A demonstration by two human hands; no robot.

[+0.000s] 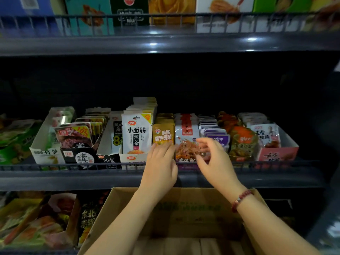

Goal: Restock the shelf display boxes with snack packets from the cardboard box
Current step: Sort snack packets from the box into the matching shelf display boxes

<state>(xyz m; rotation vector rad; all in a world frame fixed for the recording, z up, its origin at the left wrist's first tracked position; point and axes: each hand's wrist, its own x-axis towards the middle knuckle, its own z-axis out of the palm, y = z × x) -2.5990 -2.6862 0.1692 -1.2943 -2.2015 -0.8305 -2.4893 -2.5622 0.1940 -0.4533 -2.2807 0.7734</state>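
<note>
Pinching the clear shrimp packet (pixel 187 144), I'm steadying with my right hand (pixel 211 155); left hand (pixel 161 162) fingers flat on the yellow packet (pixel 163 134), squaring rows.

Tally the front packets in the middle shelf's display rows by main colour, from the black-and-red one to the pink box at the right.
Black and red: 1
Black and white: 1
White: 3
Yellow: 1
Purple: 1
Orange and green: 1
Total: 8
</note>
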